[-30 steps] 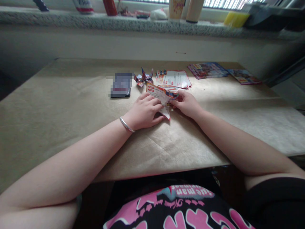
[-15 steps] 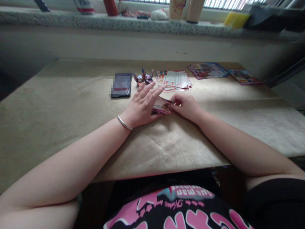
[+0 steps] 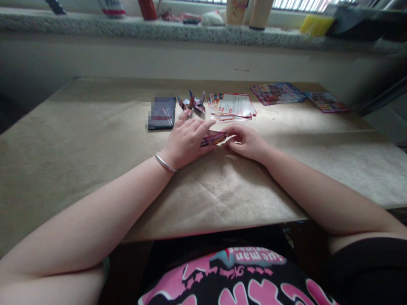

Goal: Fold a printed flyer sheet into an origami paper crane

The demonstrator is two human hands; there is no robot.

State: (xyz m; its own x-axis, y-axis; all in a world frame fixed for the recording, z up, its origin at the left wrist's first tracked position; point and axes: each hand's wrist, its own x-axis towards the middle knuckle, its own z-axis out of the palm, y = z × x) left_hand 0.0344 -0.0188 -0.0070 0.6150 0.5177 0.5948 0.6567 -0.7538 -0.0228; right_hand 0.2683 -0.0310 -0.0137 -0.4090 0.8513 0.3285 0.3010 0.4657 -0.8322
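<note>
Folded paper (image 3: 213, 139) sits against a spread left hand (image 3: 189, 139), likely for steadiness, back from the table (image 3: 203, 207) edge. Whether the curled right hand (image 3: 245, 140) pinches it is unclear.

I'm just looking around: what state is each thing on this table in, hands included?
Paper in hand: folded, partly hidden by the left hand
Left hand: over the paper, fingers spread
Right hand: curled at the paper's right end
Folded paper shapes: standing, points up
Dark flat device: lying flat, partly blurred
White printed sheets: flat, loosely stacked
Colourful sheets: flat, in two groups
</note>
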